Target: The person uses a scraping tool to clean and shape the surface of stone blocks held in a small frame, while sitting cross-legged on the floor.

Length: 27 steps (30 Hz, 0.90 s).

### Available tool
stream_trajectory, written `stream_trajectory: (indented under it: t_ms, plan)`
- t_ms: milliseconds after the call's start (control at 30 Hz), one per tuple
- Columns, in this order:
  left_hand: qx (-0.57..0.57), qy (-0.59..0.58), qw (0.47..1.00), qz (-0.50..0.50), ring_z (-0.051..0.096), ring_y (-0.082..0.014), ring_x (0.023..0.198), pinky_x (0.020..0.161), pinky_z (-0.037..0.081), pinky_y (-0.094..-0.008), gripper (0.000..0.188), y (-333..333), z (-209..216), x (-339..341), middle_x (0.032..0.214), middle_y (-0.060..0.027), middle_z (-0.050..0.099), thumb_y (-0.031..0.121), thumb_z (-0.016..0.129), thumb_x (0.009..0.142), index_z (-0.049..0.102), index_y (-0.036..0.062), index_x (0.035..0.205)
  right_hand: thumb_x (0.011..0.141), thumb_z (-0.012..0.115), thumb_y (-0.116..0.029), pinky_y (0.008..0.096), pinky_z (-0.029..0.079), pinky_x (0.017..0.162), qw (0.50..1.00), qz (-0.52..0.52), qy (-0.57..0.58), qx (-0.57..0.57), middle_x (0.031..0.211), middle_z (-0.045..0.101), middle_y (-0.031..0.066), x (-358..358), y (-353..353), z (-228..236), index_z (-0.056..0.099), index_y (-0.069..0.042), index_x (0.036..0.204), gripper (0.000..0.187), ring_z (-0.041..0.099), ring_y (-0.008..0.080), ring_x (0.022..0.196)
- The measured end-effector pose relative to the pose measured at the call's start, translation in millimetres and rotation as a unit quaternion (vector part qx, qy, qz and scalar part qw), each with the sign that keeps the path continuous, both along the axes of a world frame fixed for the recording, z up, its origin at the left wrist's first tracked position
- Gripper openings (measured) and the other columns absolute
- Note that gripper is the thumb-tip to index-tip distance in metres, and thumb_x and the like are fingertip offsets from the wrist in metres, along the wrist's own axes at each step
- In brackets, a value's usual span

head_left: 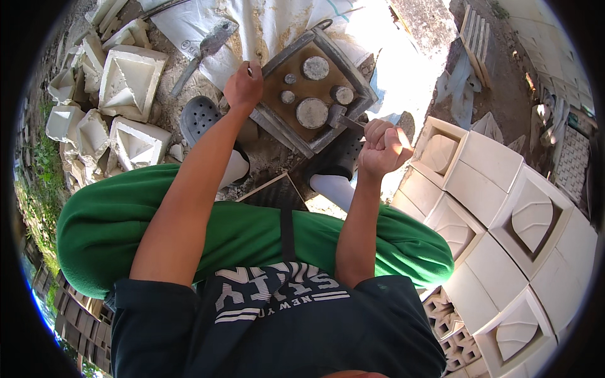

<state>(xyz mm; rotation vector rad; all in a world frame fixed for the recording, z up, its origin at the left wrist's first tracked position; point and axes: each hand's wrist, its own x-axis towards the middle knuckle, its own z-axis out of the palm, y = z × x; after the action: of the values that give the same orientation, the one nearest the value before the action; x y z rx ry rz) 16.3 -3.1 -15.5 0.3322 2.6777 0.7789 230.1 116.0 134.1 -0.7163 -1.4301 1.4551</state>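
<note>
In front of me lies a square grey mould frame (283,135), turned cornerwise. Its brown inner face (272,94) carries several round grey discs, two large ones and some smaller. My right hand (384,148) is closed around the handle of what looks like a small hammer (338,116). The tool's blocky grey head rests over the frame's right part, beside a large disc (312,113). My left hand (244,88) is a fist at the frame's left corner. A pale spot shows at its top, but what it grips is hidden.
A trowel (217,38) lies on the ground at the upper left, near a white sheet (183,28). Broken white castings (131,79) are heaped on the left. White blocks with leaf reliefs (485,160) stand stacked on the right. My grey clogs (199,116) flank the frame.
</note>
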Motion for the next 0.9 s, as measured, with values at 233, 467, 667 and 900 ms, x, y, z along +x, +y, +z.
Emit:
stream_trajectory:
  t_ms: [233, 467, 667, 900]
  plan:
    - [-0.011, -0.009, 1.000, -0.001, 0.067, -0.0415, 0.090, 0.081, 0.050, -0.0512, 0.045, 3.5, 1.2, 4.1, 0.090, -0.0175, 0.072, 0.044, 0.041, 0.098, 0.069, 0.0096, 0.097, 0.082, 0.044, -0.002, 0.0291, 0.026, 0.044, 0.996, 0.047, -0.042, 0.065, 0.048, 0.033, 0.0030, -0.5, -1.0, -8.4, 0.031, -0.006, 0.054, 0.031, 0.030, 0.0124, 0.043]
    - [-0.004, -0.002, 1.000, 0.009, 0.067, -0.0426, 0.086, 0.080, 0.050, -0.0519, 0.043, 6.1, 3.3, 0.4, 0.087, -0.0171, 0.072, 0.044, 0.043, 0.098, 0.070, 0.0100, 0.099, 0.082, 0.047, -0.003, 0.0298, 0.026, 0.044, 0.992, 0.043, -0.070, 0.100, 0.047, 0.036, 0.0049, -2.3, -1.3, -12.0, 0.030, -0.003, 0.053, 0.033, 0.032, 0.0123, 0.044]
    - [0.012, 0.016, 1.000, 0.002, 0.067, -0.0417, 0.087, 0.080, 0.050, -0.0511, 0.043, 3.1, -4.6, 0.9, 0.088, -0.0172, 0.072, 0.043, 0.043, 0.098, 0.071, 0.0102, 0.099, 0.081, 0.048, -0.004, 0.0300, 0.025, 0.045, 0.994, 0.047, 0.031, 0.095, 0.048, 0.036, 0.0041, 2.3, -6.6, 11.1, 0.030, -0.003, 0.053, 0.033, 0.030, 0.0123, 0.044]
    - [0.019, -0.007, 1.000, 0.018, 0.067, -0.0414, 0.087, 0.079, 0.050, -0.0506, 0.042, 4.0, -2.3, -0.2, 0.088, -0.0175, 0.072, 0.043, 0.044, 0.098, 0.071, 0.0113, 0.099, 0.082, 0.048, -0.005, 0.0299, 0.025, 0.045, 0.994, 0.047, 0.068, 0.072, 0.049, 0.036, 0.0043, 7.0, -4.4, 15.0, 0.032, -0.003, 0.053, 0.033, 0.030, 0.0126, 0.043]
